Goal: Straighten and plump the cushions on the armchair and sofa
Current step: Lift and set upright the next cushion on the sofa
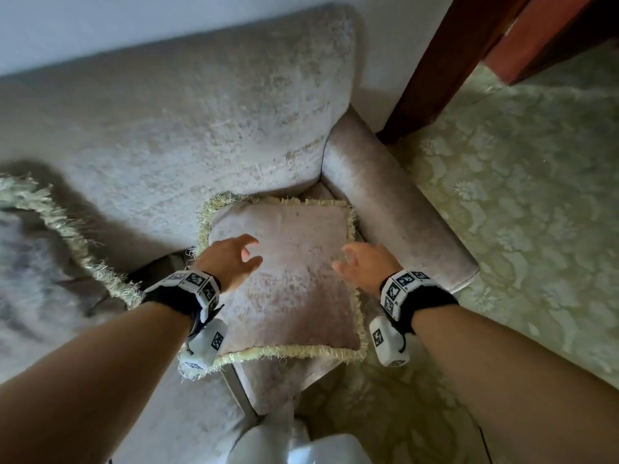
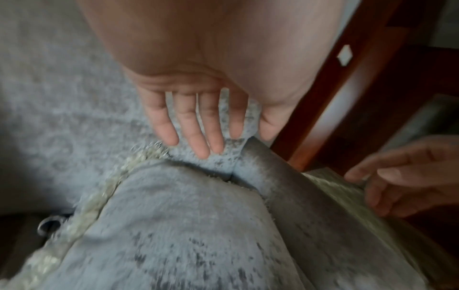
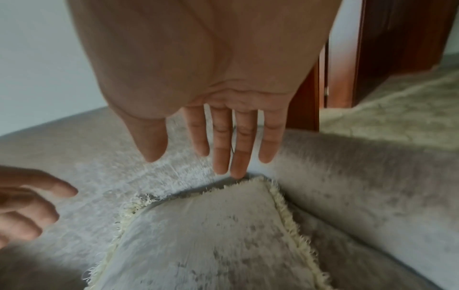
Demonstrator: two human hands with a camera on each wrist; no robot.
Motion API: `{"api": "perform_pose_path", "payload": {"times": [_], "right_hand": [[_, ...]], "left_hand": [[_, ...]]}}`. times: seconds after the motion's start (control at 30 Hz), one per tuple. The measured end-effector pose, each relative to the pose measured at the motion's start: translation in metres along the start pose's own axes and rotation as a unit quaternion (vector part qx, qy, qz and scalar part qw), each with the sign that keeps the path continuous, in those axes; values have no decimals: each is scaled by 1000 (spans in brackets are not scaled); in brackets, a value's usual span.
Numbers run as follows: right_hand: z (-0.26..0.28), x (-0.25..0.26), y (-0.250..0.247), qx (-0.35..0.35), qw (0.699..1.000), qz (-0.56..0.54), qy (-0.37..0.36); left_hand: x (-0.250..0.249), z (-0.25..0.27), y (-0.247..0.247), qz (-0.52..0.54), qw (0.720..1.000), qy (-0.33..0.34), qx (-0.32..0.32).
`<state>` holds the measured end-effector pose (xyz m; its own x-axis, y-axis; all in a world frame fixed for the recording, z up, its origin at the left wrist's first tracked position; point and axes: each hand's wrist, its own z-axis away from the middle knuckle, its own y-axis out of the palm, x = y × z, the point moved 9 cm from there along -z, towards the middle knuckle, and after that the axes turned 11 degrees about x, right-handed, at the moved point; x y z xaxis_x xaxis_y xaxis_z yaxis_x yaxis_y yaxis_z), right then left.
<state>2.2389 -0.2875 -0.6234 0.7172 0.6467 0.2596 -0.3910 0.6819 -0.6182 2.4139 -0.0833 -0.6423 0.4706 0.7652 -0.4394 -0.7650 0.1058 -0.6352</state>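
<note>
A square pinkish-beige cushion (image 1: 288,283) with a pale fringe lies flat on the sofa seat, tucked into the corner by the armrest (image 1: 395,209). My left hand (image 1: 231,256) hovers over its left part and my right hand (image 1: 361,262) over its right part; both are open, fingers spread, holding nothing. The left wrist view shows straight fingers (image 2: 198,125) above the cushion (image 2: 174,225). In the right wrist view, straight fingers (image 3: 223,141) hang above the cushion's (image 3: 211,235) far corner. A second fringed cushion (image 1: 40,229) lies at the left, partly cut off.
The sofa backrest (image 1: 201,122) rises behind the cushion. A patterned green carpet (image 1: 519,195) covers the floor to the right. A dark red wooden door frame (image 1: 445,61) stands beyond the armrest. A white object (image 1: 301,443) sits at the bottom edge.
</note>
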Motion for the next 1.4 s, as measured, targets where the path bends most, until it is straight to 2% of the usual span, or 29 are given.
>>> {"api": "perform_pose_path", "payload": {"times": [0.1, 0.23, 0.4, 0.5, 0.63, 0.73, 0.83, 1.0, 1.13, 1.27, 1.4], "right_hand": [[-59, -2, 13, 5, 999, -32, -9], [-125, -16, 35, -25, 998, -56, -19], [-196, -62, 62, -80, 989, -124, 31], [-235, -81, 81, -81, 980, -177, 34], [-265, -85, 105, -96, 960, -263, 1], [-270, -83, 112, -114, 936, -331, -30], [-268, -83, 105, -147, 920, -358, -57], [-237, -72, 76, -189, 914, -354, -66], [-209, -61, 37, -198, 926, -317, -53], [-187, -47, -3, -213, 930, -281, -104], [-174, -17, -45, -236, 915, -260, -199]], "left_hand": [[40, -43, 15, 79, 996, -41, -24], [89, -83, 42, 156, 981, -86, -73], [154, -114, 82, 234, 945, -185, -136], [183, -126, 99, 265, 920, -241, -161], [197, -153, 115, 340, 901, -228, -143], [189, -164, 115, 374, 894, -198, -149], [181, -162, 114, 365, 893, -196, -174], [161, -134, 92, 368, 884, -178, -228], [142, -108, 73, 382, 867, -167, -273], [129, -76, 69, 397, 841, -151, -335], [125, -52, 59, 431, 793, -100, -419]]}}
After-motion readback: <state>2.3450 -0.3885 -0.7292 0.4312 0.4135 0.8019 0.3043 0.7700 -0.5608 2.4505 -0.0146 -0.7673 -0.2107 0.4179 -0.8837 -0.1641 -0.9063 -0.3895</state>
